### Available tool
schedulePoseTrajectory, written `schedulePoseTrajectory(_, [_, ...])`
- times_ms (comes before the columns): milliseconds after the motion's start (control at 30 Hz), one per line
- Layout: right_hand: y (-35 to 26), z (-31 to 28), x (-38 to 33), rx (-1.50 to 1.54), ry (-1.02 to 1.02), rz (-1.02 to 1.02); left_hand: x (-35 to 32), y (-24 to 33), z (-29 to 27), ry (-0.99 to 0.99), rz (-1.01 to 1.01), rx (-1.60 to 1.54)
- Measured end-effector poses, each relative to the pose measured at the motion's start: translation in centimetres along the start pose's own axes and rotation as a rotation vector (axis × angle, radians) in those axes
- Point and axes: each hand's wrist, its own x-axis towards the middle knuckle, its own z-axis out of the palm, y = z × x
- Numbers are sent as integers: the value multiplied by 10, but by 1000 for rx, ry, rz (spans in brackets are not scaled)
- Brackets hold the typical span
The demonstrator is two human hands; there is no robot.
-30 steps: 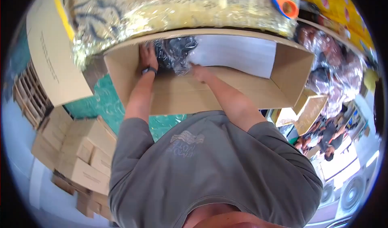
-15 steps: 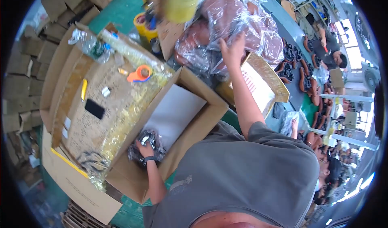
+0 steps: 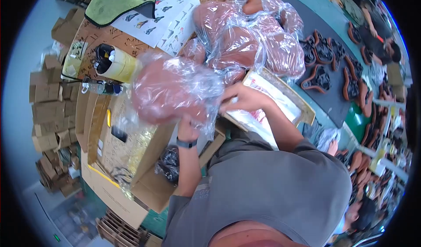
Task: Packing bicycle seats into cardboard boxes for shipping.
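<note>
A brown bicycle saddle (image 3: 169, 91) in a clear plastic bag is lifted over the open carton (image 3: 151, 177), blurred by motion. My left hand (image 3: 188, 131), with a dark band at the wrist, is closed on its lower edge. Just right of the bag, my right hand (image 3: 247, 99) has its fingers curled together. A small white bit shows at them; what it is I cannot make out. Behind, more bagged brown saddles (image 3: 239, 45) lie in a heap. Inside the carton rests a bagged dark saddle (image 3: 169, 163), partly hidden by my left arm.
A shallow box of printed papers (image 3: 285, 93) stands by my right forearm. At left are a yellow tub (image 3: 120, 65) and a phone (image 3: 119, 134). Unwrapped saddles (image 3: 318, 80) stand on the dark bench at right, where other people work.
My left hand has come up out of the carton and now holds a bagged brown saddle. My right hand has drawn back from the heap toward me. The view has shifted.
</note>
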Motion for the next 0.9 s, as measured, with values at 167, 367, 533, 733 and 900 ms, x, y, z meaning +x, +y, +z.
schedulePoseTrajectory(167, [22, -58, 64, -1258, 349, -228, -110, 7, 4, 308, 230, -143])
schedulePoseTrajectory(367, [113, -45, 140, -1843, -388, 72, -226, 20, -61, 787, 366, 300])
schedulePoseTrajectory(533, [40, -60, 131, -1429, -88, -127, -293, 48, -159, 778, 372, 960])
schedulePoseTrajectory(733, [-77, -20, 46, -987, 280, 97, -314, 112, -321, 458, 11, 2106])
schedulePoseTrajectory(900, [-78, 194, 53, -659, 210, 347, -250, 30, -543, -234, 196, 2393])
